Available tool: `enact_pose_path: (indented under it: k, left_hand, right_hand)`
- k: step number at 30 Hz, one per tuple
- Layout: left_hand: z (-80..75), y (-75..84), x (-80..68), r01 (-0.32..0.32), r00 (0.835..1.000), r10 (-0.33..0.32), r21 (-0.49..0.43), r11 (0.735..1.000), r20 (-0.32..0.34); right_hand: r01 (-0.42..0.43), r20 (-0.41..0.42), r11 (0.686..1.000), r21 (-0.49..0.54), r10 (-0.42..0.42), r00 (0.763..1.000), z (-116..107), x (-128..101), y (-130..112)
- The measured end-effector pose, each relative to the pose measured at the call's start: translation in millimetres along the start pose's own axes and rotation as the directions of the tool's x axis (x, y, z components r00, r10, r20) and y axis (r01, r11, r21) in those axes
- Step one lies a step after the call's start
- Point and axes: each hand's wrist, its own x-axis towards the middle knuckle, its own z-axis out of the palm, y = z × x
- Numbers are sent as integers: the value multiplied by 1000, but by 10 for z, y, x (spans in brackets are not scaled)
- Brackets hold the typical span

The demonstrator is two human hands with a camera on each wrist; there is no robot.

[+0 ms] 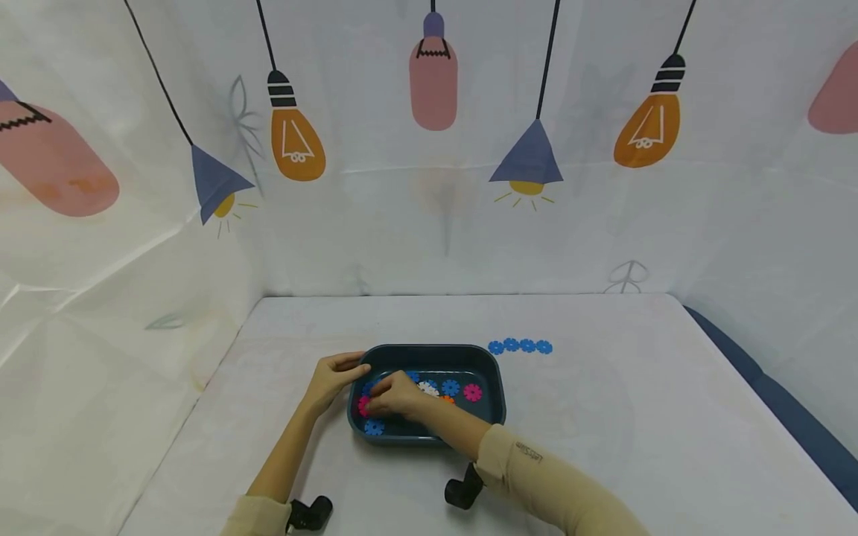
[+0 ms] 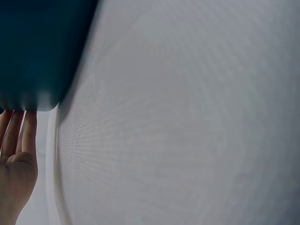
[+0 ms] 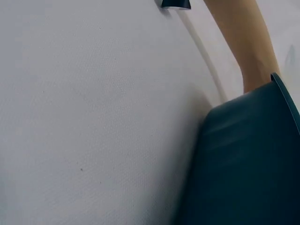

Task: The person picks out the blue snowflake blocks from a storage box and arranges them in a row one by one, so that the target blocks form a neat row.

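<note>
A dark teal tray (image 1: pixel 500 394) holds several notched plastic discs shaped like flowers, in blue, pink, white and orange. At its far left corner my left hand (image 1: pixel 331 378) holds the rim, thumb over the edge and fingers along the outside. The left wrist view shows those fingers (image 2: pixel 29 133) against the tray's outer wall (image 2: pixel 37 51). My right hand (image 1: pixel 401 394) reaches down inside, fingertips at a pink disc (image 1: pixel 364 406) by the left wall. I cannot tell whether it pinches a disc. A blue disc (image 1: pixel 374 427) lies just nearer; another pink disc (image 1: pixel 472 392) lies toward the right.
Beyond the tray's far right corner, several blue discs (image 1: pixel 527 346) form a row on the white table (image 1: pixel 603 417). White sheeting (image 1: pixel 375 223) printed with lamps hangs behind. Black wrist cameras (image 1: pixel 464 489) sit near both sleeves.
</note>
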Motion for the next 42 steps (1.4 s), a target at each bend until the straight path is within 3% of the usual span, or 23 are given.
enact_pose_path:
  k: [6, 12, 18, 23, 30, 36, 42]
  left_hand:
    - [-7, -22, 3, -7, 1000, 7, 6, 1000, 7]
    - [-3, -21, -1, -3, 1000, 3, 13, 1000, 1]
    - [4, -16, -10, -8, 1000, 8, 13, 1000, -12]
    - [9, -23, 2, 3, 1000, -3, 19, 1000, -19]
    - [26, 85, -34, 22, 1000, -22, -8, 1000, -1]
    - [50, 247, -101, 37, 999, -37, 11, 999, -1]
    - [40, 123, -50, 27, 1000, -27, 8, 1000, -12]
  right_hand:
    - [-45, -39, 992, 120, 50, 998, 82, 55, 14]
    - [-43, -33, 990, 137, 48, 998, 81, 44, 11]
    - [-32, 41, 979, 201, 24, 999, -70, 12, -5]
    - [-4, 33, 965, 264, -5, 999, -299, -17, -30]
    - [36, -14, 978, 204, -34, 999, -569, -90, -56]
    - [77, -23, 988, 137, -75, 997, -624, -109, -26]
    - [86, 14, 996, 20, -86, 996, -547, -62, 33]
